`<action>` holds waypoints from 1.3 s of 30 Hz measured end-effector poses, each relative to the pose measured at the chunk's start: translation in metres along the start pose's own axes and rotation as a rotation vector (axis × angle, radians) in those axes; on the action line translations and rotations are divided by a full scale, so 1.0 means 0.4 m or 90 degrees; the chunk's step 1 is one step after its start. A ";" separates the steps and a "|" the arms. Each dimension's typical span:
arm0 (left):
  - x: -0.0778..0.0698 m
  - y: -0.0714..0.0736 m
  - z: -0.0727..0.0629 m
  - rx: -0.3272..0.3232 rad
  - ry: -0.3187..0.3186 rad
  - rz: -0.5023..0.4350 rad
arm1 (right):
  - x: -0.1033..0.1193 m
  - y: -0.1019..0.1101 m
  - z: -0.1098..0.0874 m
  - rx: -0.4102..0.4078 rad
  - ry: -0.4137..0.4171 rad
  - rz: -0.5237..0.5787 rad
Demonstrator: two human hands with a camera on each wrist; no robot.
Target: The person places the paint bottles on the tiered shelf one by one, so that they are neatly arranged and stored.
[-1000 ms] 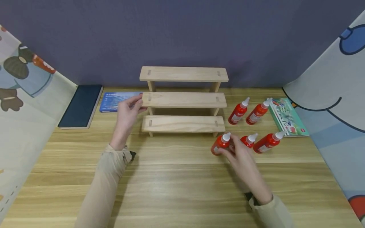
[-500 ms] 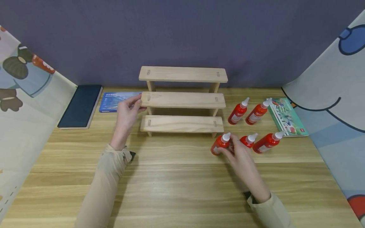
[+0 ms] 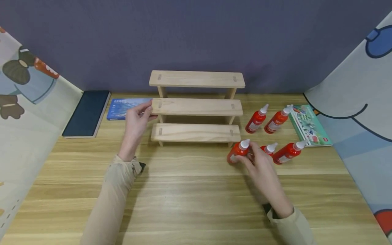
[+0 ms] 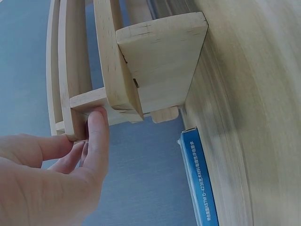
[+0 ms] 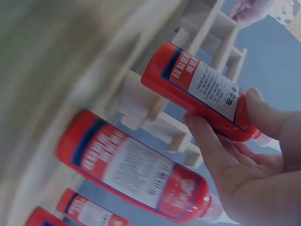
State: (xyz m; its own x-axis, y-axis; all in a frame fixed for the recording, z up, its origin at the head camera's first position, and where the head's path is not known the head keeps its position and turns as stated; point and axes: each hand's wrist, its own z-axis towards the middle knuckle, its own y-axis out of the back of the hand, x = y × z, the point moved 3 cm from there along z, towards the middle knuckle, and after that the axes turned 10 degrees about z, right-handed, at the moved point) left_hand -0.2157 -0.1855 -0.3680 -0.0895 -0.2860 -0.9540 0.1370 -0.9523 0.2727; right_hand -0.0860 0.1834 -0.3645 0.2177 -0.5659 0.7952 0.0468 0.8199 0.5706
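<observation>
A three-tier wooden step rack stands against the back partition. My left hand pinches the left end of its middle board; in the left wrist view the thumb and fingers close round that board's corner. My right hand grips a red squeeze bottle with a white nozzle cap, just off the rack's front right corner. The right wrist view shows this labelled bottle between thumb and fingers, its base clear of the table. Right behind the hand is another red bottle, partly hidden.
More red bottles stand to the right: one and another behind, a third nearer. A green book lies at far right. Left of the rack are a blue box and a dark notebook.
My right hand has raised the red bottle slightly and shifted a little to the right with it. The left hand keeps its pinch on the rack.
</observation>
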 end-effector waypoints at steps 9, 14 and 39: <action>-0.002 -0.001 0.000 0.003 0.007 0.007 | 0.046 0.037 0.029 -0.029 0.027 0.014; -0.002 0.000 0.000 0.002 0.010 0.010 | 0.064 0.054 0.044 -0.044 0.043 0.010; 0.004 0.001 0.001 -0.001 0.011 0.012 | 0.108 0.079 0.138 -0.108 0.075 0.075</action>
State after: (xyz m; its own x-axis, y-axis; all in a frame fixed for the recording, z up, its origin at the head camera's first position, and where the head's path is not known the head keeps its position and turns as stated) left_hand -0.2163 -0.1862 -0.3694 -0.0695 -0.3016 -0.9509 0.1397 -0.9468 0.2900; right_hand -0.1288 0.1802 -0.3008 0.3428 -0.4599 0.8191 0.1753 0.8880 0.4252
